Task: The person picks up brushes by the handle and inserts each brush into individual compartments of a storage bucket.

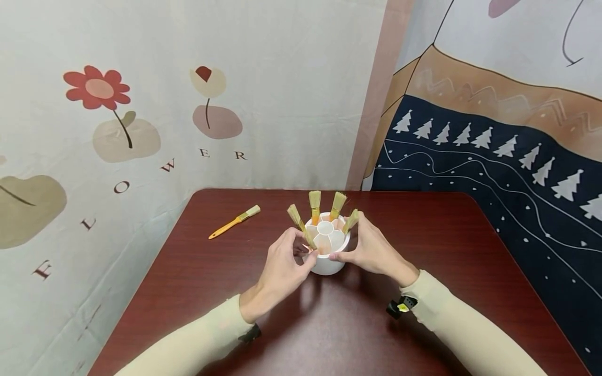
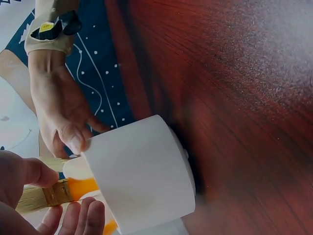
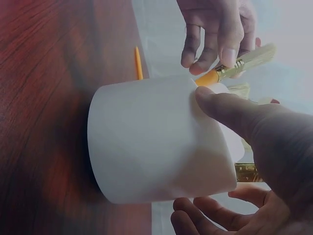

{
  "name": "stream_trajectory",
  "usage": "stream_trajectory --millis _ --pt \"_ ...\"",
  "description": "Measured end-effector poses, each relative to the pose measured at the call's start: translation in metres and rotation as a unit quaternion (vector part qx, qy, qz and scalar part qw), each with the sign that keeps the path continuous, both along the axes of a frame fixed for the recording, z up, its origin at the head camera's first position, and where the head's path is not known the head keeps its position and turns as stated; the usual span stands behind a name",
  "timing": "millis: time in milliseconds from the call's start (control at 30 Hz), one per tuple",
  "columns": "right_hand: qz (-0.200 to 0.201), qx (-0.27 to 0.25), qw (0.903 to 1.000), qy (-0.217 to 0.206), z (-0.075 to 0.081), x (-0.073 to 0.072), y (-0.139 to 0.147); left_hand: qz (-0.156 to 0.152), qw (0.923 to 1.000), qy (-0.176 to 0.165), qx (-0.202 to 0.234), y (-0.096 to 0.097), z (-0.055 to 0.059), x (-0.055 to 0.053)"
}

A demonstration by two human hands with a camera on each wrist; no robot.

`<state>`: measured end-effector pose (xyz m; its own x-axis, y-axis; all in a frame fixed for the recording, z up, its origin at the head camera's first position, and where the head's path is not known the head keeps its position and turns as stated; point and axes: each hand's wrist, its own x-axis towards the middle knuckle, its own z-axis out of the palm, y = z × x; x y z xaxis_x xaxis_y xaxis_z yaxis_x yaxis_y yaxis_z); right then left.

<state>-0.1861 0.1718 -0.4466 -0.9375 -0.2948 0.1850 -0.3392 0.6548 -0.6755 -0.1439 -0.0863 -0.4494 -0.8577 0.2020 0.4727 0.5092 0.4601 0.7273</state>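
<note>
A round white brush holder with a central ring and compartments about it stands upright on the table. My right hand holds its right side, the thumb at the rim and the fingers round the far wall. At the left of the holder, my left hand has thumb and fingers about the metal band of a paintbrush, whose orange handle goes down into the holder. More paintbrushes stand in it, bristles up: one at the back left, one at the back right and one by my right fingers.
A loose paintbrush with an orange handle lies on the dark red table, left of the holder. Behind the table hangs a pale curtain with flower prints, and at the right a navy cloth with white trees.
</note>
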Motion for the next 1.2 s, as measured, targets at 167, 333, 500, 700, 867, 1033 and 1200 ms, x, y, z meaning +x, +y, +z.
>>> stream_trajectory --millis 167,333,500,700,867,1033,1200 --pt "-0.006 0.0 1.0 -0.006 0.001 0.001 -0.002 0.006 0.9997 -0.006 -0.022 -0.002 0.002 -0.002" --pt "-0.005 0.005 1.0 0.004 0.001 0.002 -0.003 0.019 0.9977 -0.015 -0.063 -0.006 0.006 -0.001" --pt "-0.002 0.01 0.9998 0.014 0.001 0.002 -0.003 0.027 0.9946 -0.023 -0.097 -0.01 0.006 0.001" --pt "-0.009 0.014 0.9995 0.027 0.0 0.003 -0.004 0.024 0.9917 -0.019 -0.125 -0.018 0.003 0.0" --pt "-0.02 0.021 0.999 0.034 -0.002 0.007 -0.007 0.025 0.9893 -0.002 -0.143 -0.027 0.001 -0.004" --pt "-0.028 0.027 0.9984 0.043 -0.004 0.01 -0.009 0.041 0.9867 -0.006 -0.157 -0.04 0.003 -0.012" --pt "-0.025 0.041 0.9979 0.044 -0.002 0.012 -0.007 0.054 0.9873 -0.005 -0.149 -0.054 0.004 -0.024"
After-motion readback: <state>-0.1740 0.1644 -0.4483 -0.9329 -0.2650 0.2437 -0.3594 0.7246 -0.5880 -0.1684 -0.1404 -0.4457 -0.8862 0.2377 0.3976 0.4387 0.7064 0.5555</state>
